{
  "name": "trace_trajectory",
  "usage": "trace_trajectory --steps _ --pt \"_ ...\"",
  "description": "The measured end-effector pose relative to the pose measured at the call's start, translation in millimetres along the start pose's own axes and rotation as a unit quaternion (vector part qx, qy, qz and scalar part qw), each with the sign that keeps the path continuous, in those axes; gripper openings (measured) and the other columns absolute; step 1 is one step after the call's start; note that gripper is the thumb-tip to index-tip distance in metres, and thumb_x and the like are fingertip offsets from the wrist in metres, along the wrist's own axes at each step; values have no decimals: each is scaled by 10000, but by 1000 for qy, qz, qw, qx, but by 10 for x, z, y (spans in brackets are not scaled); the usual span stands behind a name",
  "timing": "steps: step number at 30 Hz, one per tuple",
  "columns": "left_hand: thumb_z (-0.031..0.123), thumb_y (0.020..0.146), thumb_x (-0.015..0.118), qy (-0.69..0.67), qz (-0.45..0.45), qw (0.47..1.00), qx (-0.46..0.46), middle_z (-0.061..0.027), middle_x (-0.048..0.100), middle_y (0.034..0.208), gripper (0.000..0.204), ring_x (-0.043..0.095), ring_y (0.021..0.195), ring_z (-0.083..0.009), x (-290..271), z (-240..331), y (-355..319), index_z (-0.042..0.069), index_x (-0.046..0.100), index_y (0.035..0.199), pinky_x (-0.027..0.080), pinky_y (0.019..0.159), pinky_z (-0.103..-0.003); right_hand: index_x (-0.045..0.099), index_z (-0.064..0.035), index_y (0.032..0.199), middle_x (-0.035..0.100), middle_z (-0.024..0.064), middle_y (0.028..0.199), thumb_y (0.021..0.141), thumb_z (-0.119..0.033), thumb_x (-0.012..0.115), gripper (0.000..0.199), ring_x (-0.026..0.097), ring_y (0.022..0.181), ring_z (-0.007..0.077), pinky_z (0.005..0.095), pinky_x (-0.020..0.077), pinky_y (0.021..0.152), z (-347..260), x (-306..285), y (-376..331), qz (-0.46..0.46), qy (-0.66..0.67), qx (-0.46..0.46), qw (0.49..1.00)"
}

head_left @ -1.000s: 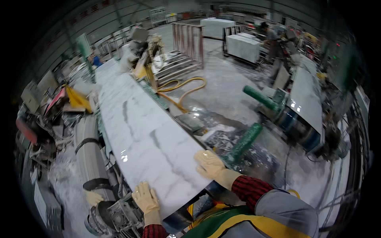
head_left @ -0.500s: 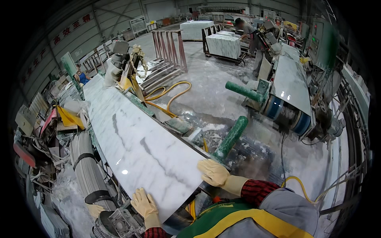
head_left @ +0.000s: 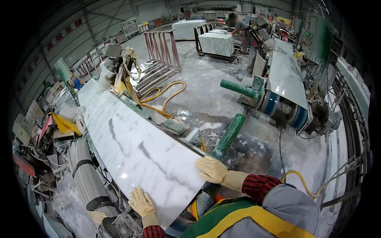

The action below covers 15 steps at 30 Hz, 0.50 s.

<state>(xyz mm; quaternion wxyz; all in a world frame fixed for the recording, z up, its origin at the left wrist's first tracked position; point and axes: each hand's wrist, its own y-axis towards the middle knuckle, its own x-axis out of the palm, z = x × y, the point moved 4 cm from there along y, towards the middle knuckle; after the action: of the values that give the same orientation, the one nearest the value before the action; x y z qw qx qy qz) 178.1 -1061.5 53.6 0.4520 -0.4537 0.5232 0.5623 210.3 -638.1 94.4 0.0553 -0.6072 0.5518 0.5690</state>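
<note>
A long polished white stone slab [head_left: 135,162] with grey veins stretches away from me toward the far left. My left hand [head_left: 142,203], in a cream glove, lies on the slab's near left edge with its fingers spread. At the near right edge rests my right hand [head_left: 211,169], gloved the same way, fingers stretched over the top surface. Both hands press on the stone without holding anything else. Below the slab's near end, its support is partly hidden by the stone and my body.
Right of the slab juts a green pipe [head_left: 229,137]. A yellow hose [head_left: 163,99] loops over the wet floor near a metal rack [head_left: 162,51]. Bundled grey hoses [head_left: 89,174] run along the left. Another slab line [head_left: 286,81] stands at right; a person [head_left: 238,25] works beyond.
The slab seems to have slid slightly toward me. Both hands stay on its near edges, and the whole view has shifted a little.
</note>
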Motion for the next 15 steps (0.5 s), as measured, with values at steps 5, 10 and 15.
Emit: trace_trajectory --steps 5,10,15 --pt "322 1131 579 -3 16 1000 -15 -147 547 1704 526 472 1579 -409 152 -92 119 155 563 1629 316 1291 -619 620 -3 1460 623 236 1540 1004 -301 685 548 548 1469 414 524 400 1277 241 481 198 -63 -50 21 997" --pt "319 1126 587 6 -3 1000 -27 -149 535 1712 529 474 1576 -419 64 -47 151 148 557 1625 319 1287 -626 601 -31 1518 591 225 1602 1030 -331 648 575 511 1529 404 515 343 1328 207 470 366 -114 -47 47 991" --pt "300 1119 598 -6 -3 1000 -24 -156 544 1698 528 473 1573 -425 23 -23 155 135 560 1619 321 1283 -621 606 -28 1457 607 220 1557 1024 -307 656 518 531 1490 410 516 370 1297 176 449 370 -97 -46 55 993"
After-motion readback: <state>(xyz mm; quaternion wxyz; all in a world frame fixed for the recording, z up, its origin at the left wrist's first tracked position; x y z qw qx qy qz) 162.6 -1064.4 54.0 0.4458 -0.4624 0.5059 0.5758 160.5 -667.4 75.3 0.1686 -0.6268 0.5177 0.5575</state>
